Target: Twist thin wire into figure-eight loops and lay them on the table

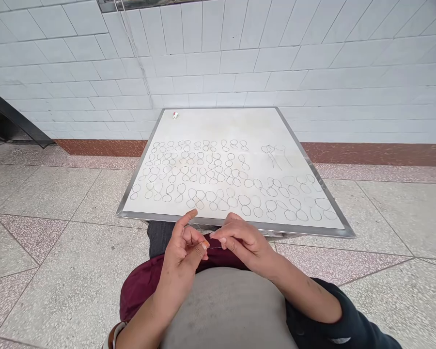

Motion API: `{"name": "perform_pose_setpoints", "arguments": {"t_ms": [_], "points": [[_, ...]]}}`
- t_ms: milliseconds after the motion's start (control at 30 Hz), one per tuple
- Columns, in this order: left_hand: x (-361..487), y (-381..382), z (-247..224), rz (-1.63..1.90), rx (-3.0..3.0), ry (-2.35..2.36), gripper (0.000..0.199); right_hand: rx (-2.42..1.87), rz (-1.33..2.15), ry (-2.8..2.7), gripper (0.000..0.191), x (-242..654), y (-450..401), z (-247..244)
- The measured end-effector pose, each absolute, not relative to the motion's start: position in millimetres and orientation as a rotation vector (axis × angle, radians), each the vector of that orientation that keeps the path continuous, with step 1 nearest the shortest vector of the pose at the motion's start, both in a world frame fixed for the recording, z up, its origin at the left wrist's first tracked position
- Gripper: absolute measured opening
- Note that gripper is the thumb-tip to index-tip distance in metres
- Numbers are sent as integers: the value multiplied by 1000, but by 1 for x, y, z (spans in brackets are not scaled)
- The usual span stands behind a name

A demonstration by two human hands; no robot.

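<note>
My left hand (187,247) is closed in a pinch, thumb against finger, with its index finger raised. A thin wire (215,247) runs from that pinch across to my right hand (241,240), whose thumb and fingers are pressed together on it. Both hands are over my lap, just in front of the table's near edge. Something orange shows at the left thumb tip; what it is I cannot tell. On the white tabletop (218,123) lie rows of thin wire loops (218,169), many shaped like a figure eight.
The table has a grey metal rim (240,226). Near its far left corner sits a small white and red object (175,115). Straighter wire pieces (276,156) lie on the right part. Beyond the table stands a tiled wall (210,63); speckled floor (76,252) surrounds it.
</note>
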State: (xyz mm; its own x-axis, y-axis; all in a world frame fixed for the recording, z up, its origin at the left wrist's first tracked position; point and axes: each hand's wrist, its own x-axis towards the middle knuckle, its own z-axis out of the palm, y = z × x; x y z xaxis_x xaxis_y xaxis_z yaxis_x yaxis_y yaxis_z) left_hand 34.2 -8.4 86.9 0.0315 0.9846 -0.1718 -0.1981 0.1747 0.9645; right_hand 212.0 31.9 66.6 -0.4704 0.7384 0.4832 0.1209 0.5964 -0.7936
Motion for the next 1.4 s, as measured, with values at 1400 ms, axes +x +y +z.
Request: {"name": "perform_pose_setpoints", "arguments": {"t_ms": [1400], "points": [[44,-9,70,1251,1008,1110,43,-1194,698,-1857,13,186,23,53]]}}
